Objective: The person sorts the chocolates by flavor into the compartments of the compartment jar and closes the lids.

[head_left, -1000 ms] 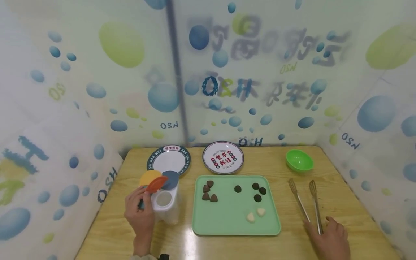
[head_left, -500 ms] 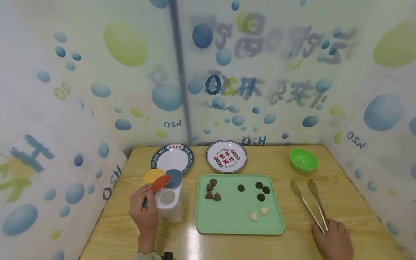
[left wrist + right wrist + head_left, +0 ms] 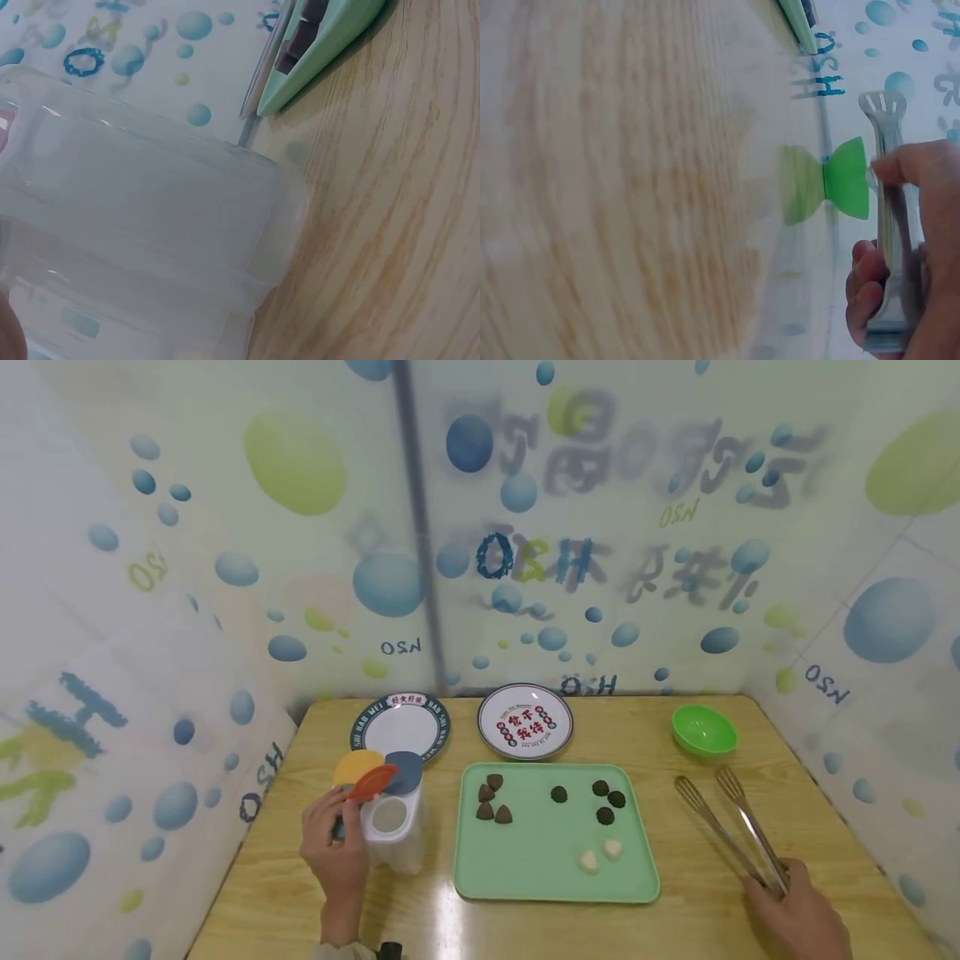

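My left hand (image 3: 335, 847) pinches the raised orange lid (image 3: 373, 783) of a clear plastic container (image 3: 401, 850) with several compartments. Below that lid the round mouth of one compartment shows uncovered. A yellow lid (image 3: 356, 766) and a blue lid (image 3: 405, 772) are beside it. In the left wrist view the container's frosted body (image 3: 150, 195) fills much of the frame. On the right, my right hand (image 3: 802, 914) grips metal tongs (image 3: 756, 832) near their joined end, slotted tips apart and pointing away. The right wrist view shows thumb and fingers around the tongs' arms (image 3: 889, 225).
A green tray (image 3: 525, 881) lies in the middle, bearing brown, black and cream chocolate-like pieces. Behind it stand two plates, one green-rimmed (image 3: 435, 747) and one white with red print (image 3: 491, 714). A bright green bowl (image 3: 703, 732) sits at the back right. Patterned walls enclose the table.
The right hand has closed around the tongs and shifted right with them. My left hand keeps its pinch on the orange lid. The head view has swung slightly left.
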Available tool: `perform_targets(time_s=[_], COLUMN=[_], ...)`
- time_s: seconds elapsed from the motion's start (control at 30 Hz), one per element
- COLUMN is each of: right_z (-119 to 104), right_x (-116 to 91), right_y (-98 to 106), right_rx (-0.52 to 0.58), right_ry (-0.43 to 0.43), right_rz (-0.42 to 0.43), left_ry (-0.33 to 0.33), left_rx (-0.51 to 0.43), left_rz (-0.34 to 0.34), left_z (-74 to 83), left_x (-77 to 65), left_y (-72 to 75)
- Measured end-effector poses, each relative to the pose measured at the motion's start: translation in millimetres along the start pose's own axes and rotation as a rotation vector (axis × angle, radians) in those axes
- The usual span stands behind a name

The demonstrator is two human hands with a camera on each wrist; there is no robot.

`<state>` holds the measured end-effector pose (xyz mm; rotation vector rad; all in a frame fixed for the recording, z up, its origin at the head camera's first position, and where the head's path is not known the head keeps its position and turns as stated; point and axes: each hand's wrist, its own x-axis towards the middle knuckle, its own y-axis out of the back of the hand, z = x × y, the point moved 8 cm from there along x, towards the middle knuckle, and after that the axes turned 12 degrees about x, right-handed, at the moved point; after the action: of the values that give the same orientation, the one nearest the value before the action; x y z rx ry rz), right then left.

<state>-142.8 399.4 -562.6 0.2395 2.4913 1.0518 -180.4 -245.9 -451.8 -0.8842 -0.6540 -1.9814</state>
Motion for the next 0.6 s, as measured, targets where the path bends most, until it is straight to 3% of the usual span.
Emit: perform_targets(time_s=[0.37, 0.6], right_z=[-19, -39], right_x=[-15, -33], right_y=[-8, -16], right_rx=[-0.066, -0.090], right_ry=[0.089, 0.223], right_rz=[-0.050, -0.023], left_ry=[-0.002, -0.004], left_rx=[-0.027, -0.037], left_rz=[0.011, 0.039], left_z=[0.2, -3.8], left_x=[0.0, -1.5], left_y=[-1.9, -2.8])
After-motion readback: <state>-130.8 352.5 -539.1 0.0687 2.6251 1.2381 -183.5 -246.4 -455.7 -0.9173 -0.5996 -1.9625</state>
